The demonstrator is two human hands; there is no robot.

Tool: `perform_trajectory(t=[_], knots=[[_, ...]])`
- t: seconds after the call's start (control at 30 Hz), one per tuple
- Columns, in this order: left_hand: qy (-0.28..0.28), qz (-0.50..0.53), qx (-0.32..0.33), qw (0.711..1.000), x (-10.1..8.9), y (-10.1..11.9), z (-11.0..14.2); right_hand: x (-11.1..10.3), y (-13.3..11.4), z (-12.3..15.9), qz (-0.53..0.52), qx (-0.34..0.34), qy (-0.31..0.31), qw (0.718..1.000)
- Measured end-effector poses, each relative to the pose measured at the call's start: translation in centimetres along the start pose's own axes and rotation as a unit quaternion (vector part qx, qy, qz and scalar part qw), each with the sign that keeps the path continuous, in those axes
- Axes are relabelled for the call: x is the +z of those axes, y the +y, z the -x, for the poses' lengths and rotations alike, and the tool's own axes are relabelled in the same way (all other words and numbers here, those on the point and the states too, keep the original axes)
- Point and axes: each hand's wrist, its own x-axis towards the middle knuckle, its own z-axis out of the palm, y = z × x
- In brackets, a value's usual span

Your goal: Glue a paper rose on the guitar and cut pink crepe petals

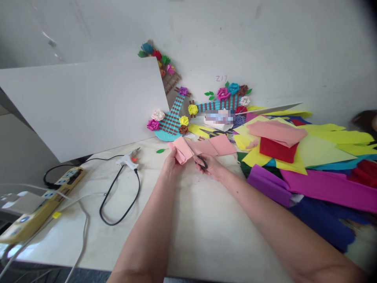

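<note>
My left hand (173, 160) is closed on the left end of a folded pink crepe paper strip (203, 147), which stretches to the right over the table. Black-handled scissors (202, 162) are in my right hand (210, 167), fingers wrapped round the loops. Their blades point up and left and lie across the pink paper near my left hand. How far the blades are apart is too small to tell. A single green paper leaf (160, 151) lies left of my left hand.
Left of me lie a white glue gun (128, 160) with a looped black cord and a yellow power strip (44, 208). Stacked coloured paper (318, 157) covers the right side. Behind stand flower-decorated guitar shapes (173, 118), a second pair of scissors (214, 133) and a white board (88, 106).
</note>
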Motion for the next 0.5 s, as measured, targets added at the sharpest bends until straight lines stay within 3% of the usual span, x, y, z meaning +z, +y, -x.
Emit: perform_trajectory(t=[0.23,0.5], knots=[[-0.015,-0.001,0.001,1.000,-0.10,-0.02,-0.07,0.46,-0.27,0.04,-0.017,0.002,0.040,0.999],[-0.039,-0.021,0.010,0.999,-0.25,-0.06,0.03,-0.38,0.20,-0.13,0.007,-0.022,-0.031,0.999]])
